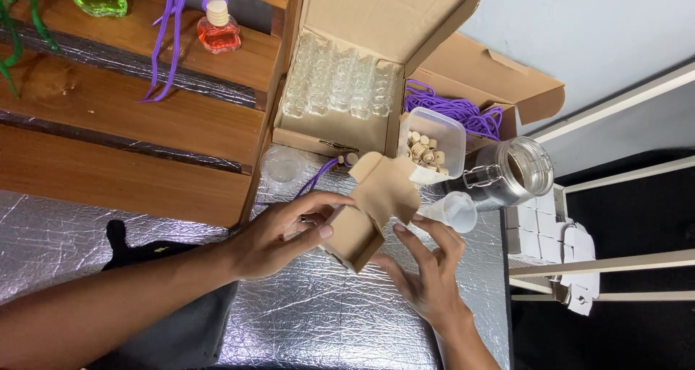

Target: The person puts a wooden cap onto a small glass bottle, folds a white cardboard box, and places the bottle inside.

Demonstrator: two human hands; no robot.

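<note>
Bare forearms, no sleeves, unpainted fingers (316,232)

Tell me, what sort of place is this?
Probably a small home craft or packing bench. An open cardboard carton of clear glass bottles, a clear plastic tub of wooden caps and purple cords lie about, while both hands fold a small brown cardboard box.

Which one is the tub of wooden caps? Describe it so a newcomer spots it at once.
Find the big open cardboard box filled with clear glass bottles. At its right edge stands a clear plastic tub holding small wooden caps; unlike the round glass jar beside it, it is square-cornered.
</note>
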